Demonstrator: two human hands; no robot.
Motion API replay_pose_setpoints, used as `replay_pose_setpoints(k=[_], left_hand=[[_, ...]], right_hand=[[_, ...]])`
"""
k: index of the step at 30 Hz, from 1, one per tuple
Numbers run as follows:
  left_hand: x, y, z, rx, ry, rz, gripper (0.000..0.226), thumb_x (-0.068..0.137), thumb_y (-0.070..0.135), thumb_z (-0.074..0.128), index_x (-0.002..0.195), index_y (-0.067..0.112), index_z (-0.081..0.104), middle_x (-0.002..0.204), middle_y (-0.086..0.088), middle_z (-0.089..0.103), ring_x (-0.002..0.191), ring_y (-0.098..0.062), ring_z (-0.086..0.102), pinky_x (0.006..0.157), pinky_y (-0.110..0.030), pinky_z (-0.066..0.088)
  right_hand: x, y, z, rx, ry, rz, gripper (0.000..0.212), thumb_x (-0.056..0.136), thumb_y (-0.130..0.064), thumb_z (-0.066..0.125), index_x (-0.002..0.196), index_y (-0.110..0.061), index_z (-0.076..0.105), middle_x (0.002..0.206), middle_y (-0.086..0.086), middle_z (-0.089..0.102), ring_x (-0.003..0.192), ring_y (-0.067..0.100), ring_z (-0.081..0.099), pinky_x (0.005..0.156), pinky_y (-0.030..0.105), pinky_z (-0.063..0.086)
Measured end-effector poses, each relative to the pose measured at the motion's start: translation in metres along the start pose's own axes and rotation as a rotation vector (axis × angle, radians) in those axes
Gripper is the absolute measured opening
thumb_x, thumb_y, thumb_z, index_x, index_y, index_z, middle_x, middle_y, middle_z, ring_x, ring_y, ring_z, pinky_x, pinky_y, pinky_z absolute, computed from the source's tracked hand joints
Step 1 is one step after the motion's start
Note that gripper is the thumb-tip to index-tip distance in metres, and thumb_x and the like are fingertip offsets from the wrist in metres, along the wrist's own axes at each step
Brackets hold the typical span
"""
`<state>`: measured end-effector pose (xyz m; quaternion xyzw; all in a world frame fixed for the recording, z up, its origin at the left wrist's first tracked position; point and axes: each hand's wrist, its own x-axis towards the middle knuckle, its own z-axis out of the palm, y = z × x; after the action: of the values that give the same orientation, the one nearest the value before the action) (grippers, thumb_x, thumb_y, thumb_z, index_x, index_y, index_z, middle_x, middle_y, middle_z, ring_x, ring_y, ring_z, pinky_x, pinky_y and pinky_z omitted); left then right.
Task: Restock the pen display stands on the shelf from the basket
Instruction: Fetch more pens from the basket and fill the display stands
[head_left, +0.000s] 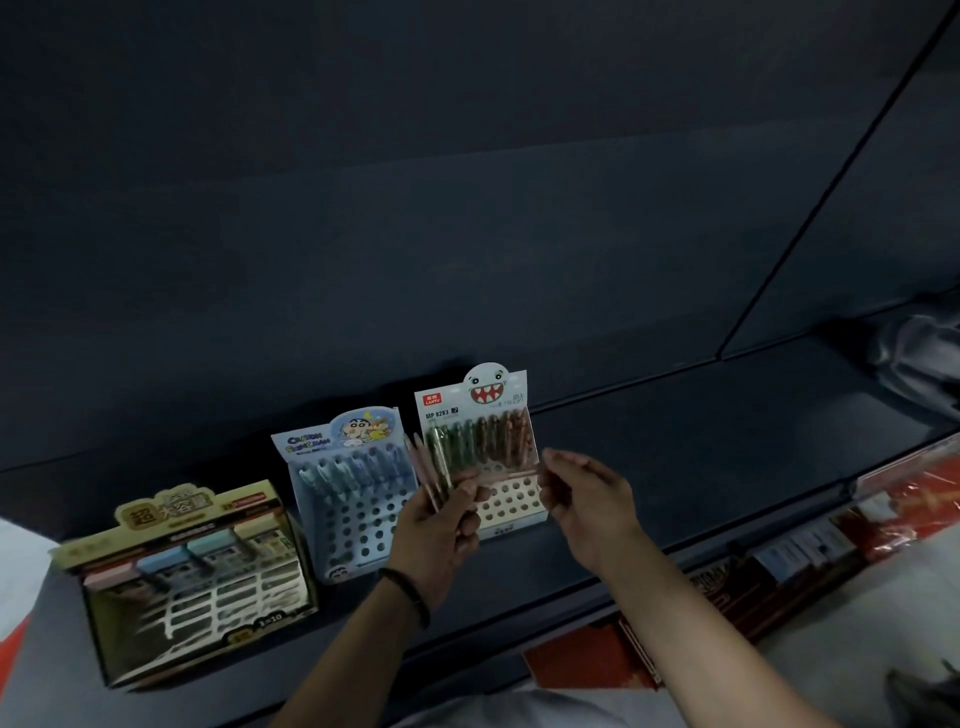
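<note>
The left hand (441, 525) grips a fan of slim pastel plastic pens (434, 467) before the cream, hole-punched cardboard stand (511, 501). The right hand (582, 499) is blurred, so I cannot tell its grip. The dark matte shelf (701, 457) runs rightward.

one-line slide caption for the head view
Left hand holds pens before the ghost pen stand; right hand hovers beside it.

- A dark shelf (675, 467) runs from left to right.
- A gold box (197, 582) sits on it at the left.
- A blue pen stand (348, 499) is next.
- A white pen stand (478, 410) stands beside that.
- A blurry grey thing (914, 358) lies far right.
</note>
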<state>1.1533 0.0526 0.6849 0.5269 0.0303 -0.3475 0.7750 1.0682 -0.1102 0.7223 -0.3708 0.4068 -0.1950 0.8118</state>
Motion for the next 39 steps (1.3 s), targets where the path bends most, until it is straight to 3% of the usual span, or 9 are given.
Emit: replay_pose_setpoints(k=[6, 9, 13, 17, 19, 24, 29, 34, 39], left_hand=[[0.004, -0.008, -0.01, 0.085, 0.016, -0.018, 0.008, 0.094, 0.013, 0.072, 0.091, 0.014, 0.08, 0.095, -0.021, 0.071, 0.058, -0.015, 0.047, 0.057, -0.031, 0.034], [0.004, -0.008, -0.011, 0.103, 0.061, -0.021, 0.012, 0.097, 0.012, 0.068, 0.105, 0.006, 0.074, 0.093, -0.016, 0.076, 0.058, -0.014, 0.049, 0.057, -0.03, 0.036], [0.006, -0.013, -0.011, 0.137, 0.078, -0.037, 0.015, 0.1, 0.015, 0.065, 0.11, 0.009, 0.074, 0.089, -0.012, 0.077, 0.054, -0.014, 0.049, 0.054, -0.028, 0.035], [0.008, -0.015, -0.017, 0.151, 0.085, -0.068, 0.022, 0.102, 0.018, 0.061, 0.115, 0.003, 0.072, 0.07, -0.004, 0.061, 0.051, -0.013, 0.045, 0.05, -0.029, 0.036], [0.009, -0.013, -0.021, 0.16, 0.083, -0.069, 0.022, 0.104, 0.018, 0.058, 0.114, 0.004, 0.07, 0.067, -0.001, 0.053, 0.052, -0.011, 0.044, 0.051, -0.029, 0.036], [0.009, -0.005, -0.025, 0.091, 0.055, -0.149, 0.016, 0.104, 0.017, 0.059, 0.105, 0.002, 0.064, 0.074, -0.005, 0.059, 0.055, -0.014, 0.051, 0.05, -0.03, 0.041], [0.006, -0.004, -0.029, 0.041, 0.044, -0.157, 0.02, 0.108, 0.01, 0.047, 0.122, 0.007, 0.062, 0.08, -0.01, 0.071, 0.066, -0.02, 0.058, 0.059, -0.031, 0.045], [0.004, -0.003, -0.033, 0.132, 0.004, -0.093, 0.013, 0.108, 0.006, 0.047, 0.111, 0.006, 0.059, 0.084, -0.011, 0.073, 0.065, -0.022, 0.054, 0.059, -0.031, 0.04], [0.001, -0.001, -0.034, 0.096, -0.032, -0.13, 0.015, 0.106, 0.007, 0.051, 0.094, 0.006, 0.059, 0.085, -0.013, 0.073, 0.064, -0.019, 0.058, 0.056, -0.029, 0.043]], right_hand=[[0.007, 0.0, 0.013, 0.018, 0.103, -0.014, 0.012, 0.09, 0.004, 0.078, 0.1, -0.003, 0.077, 0.08, 0.017, 0.075, 0.066, 0.02, 0.069, 0.069, 0.034, 0.06], [0.011, -0.002, 0.015, -0.178, 0.12, -0.161, 0.021, 0.089, 0.005, 0.08, 0.106, -0.005, 0.072, 0.084, 0.021, 0.076, 0.067, 0.022, 0.071, 0.065, 0.034, 0.062], [0.015, -0.01, 0.019, -0.339, 0.071, -0.336, 0.015, 0.09, 0.002, 0.08, 0.1, -0.005, 0.071, 0.089, 0.019, 0.078, 0.08, 0.033, 0.077, 0.075, 0.044, 0.066], [0.02, -0.01, 0.014, -0.732, 0.052, -0.676, 0.021, 0.091, -0.012, 0.082, 0.093, -0.032, 0.074, 0.085, -0.012, 0.078, 0.082, 0.004, 0.076, 0.078, 0.025, 0.062], [0.023, -0.012, 0.013, -0.817, 0.046, -0.78, 0.019, 0.091, -0.014, 0.082, 0.094, -0.033, 0.077, 0.084, -0.019, 0.076, 0.081, -0.004, 0.073, 0.076, 0.015, 0.058], [0.039, -0.001, 0.007, -0.999, 0.053, -0.904, 0.007, 0.093, -0.014, 0.08, 0.096, -0.02, 0.081, 0.084, -0.017, 0.076, 0.079, -0.004, 0.071, 0.07, 0.011, 0.055], [0.051, 0.01, 0.006, -1.094, 0.056, -1.01, 0.006, 0.091, -0.012, 0.081, 0.096, -0.015, 0.081, 0.083, -0.009, 0.076, 0.069, 0.002, 0.068, 0.064, 0.003, 0.046], [0.065, 0.016, 0.008, -1.177, 0.03, -1.043, 0.013, 0.09, -0.005, 0.08, 0.102, -0.012, 0.081, 0.088, -0.001, 0.078, 0.076, 0.013, 0.072, 0.069, 0.021, 0.055], [0.072, 0.028, 0.005, -1.268, 0.011, -1.041, 0.009, 0.09, -0.007, 0.077, 0.092, -0.016, 0.079, 0.081, -0.001, 0.074, 0.068, 0.015, 0.068, 0.059, 0.023, 0.052]])
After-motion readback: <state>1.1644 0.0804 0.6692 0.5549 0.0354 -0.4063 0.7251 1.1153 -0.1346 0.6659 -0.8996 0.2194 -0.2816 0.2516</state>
